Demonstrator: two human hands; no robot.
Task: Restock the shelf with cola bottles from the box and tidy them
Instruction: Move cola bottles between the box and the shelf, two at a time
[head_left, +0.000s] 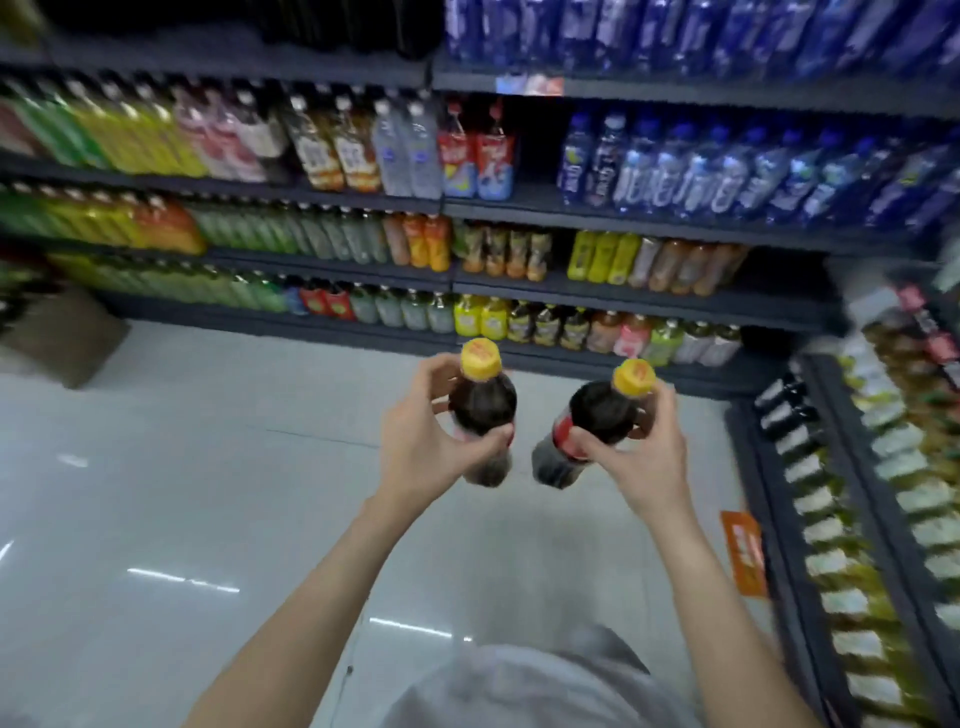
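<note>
Out over the aisle floor (156, 467) we've got a cola bottle in each fist: left hand (421, 441) wrapped round one bottle (483, 405), right hand (639, 457) round the other bottle (597, 415). Best keep them upright and pick our gap on the shelves (623, 218) first. Box unseen; labels too blurred to read.

Two bare forearms extended forward from the torso, converging slightly. Left hand (421, 441): fingers and thumb curled round the shoulder of a cola bottle (483, 410). Right hand (644, 452), just right of that bottle: gripping a second cola bottle (597, 415), which tilts.
</note>
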